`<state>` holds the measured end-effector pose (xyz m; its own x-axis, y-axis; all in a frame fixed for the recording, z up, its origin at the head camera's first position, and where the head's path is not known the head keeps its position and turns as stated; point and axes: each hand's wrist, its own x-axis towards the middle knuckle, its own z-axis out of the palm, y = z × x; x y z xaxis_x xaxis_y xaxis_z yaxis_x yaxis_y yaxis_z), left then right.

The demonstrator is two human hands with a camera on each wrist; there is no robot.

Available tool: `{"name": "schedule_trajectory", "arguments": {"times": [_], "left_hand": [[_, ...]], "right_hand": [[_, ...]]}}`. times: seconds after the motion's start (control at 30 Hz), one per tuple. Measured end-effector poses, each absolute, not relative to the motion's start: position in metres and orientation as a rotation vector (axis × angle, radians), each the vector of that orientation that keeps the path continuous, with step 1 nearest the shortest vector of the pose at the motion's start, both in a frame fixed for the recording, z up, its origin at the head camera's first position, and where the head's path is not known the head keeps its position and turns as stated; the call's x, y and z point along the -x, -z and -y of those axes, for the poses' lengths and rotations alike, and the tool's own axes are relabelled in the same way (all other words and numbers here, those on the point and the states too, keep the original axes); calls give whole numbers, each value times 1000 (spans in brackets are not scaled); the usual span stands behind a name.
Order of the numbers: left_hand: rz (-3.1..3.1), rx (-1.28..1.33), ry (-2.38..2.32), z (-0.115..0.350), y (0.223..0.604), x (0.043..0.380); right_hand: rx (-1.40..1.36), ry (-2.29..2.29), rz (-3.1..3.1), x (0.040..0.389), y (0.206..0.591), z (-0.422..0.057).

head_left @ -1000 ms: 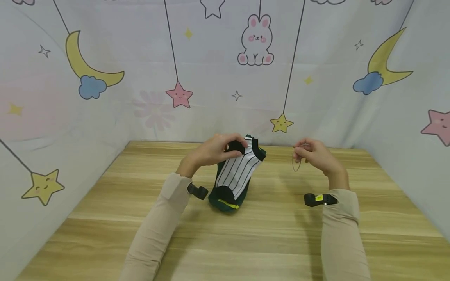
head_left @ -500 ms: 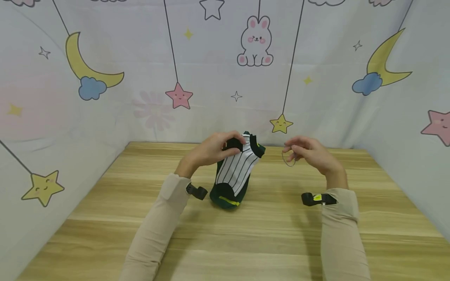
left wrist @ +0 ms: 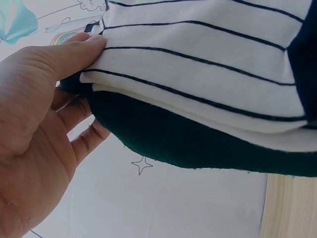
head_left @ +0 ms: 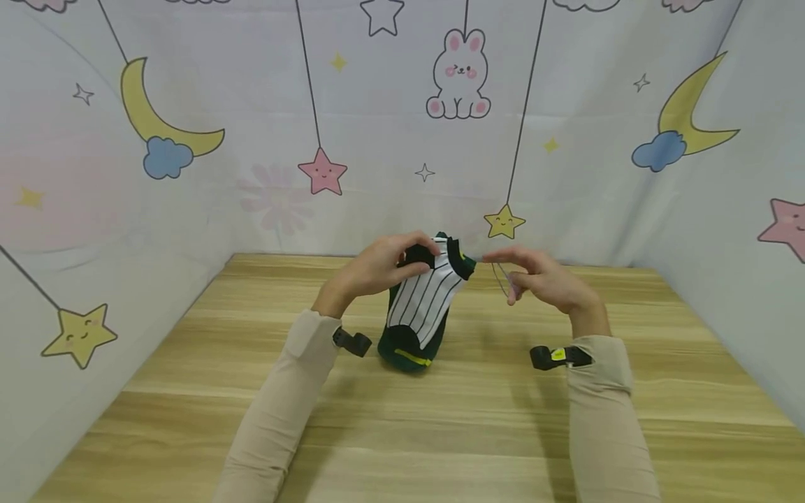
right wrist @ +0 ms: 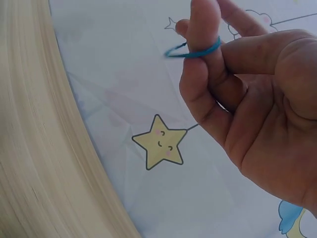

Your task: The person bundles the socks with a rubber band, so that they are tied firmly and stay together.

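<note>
My left hand (head_left: 380, 269) pinches two stacked socks near the heel and holds them upright, toes down. On top is a white sock (head_left: 423, 307) with black stripes, black heel, toe and cuff. Behind it shows a dark green sock (head_left: 402, 358) with a yellow line at the toe. In the left wrist view, the thumb presses the white sock (left wrist: 198, 44), with other fingers behind the green sock (left wrist: 163, 131). Beside the cuffs, my right hand (head_left: 550, 278) holds a thin rubber band, drawn out between spread fingers. The right wrist view shows the blue-green rubber band (right wrist: 203, 53) looped round a finger.
The wooden table (head_left: 478, 426) lies below both hands. Behind it hangs a white cloth (head_left: 377, 209) printed with stars, moons and a rabbit. A small black camera (head_left: 352, 342) sits on the left wrist, another camera (head_left: 556, 357) on the right.
My right hand has moved left toward the sock cuffs. Its fingers have spread, and the rubber band has gone from hanging loose to drawn out. The socks have risen slightly in my left hand.
</note>
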<state>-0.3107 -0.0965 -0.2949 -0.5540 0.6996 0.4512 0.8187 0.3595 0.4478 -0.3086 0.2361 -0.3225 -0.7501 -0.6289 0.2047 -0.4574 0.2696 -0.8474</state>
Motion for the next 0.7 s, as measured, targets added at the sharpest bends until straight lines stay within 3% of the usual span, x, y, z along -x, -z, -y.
{"name": "schedule_trajectory", "arguments": {"times": [0.37,0.7], "left_hand": [[2442,1372,966,96,294,311],[2436,1361,996,98,293,310]], "right_hand": [[1014,1530,-2280,309,324,-228],[814,1660,-2287,311,323,-219]]}}
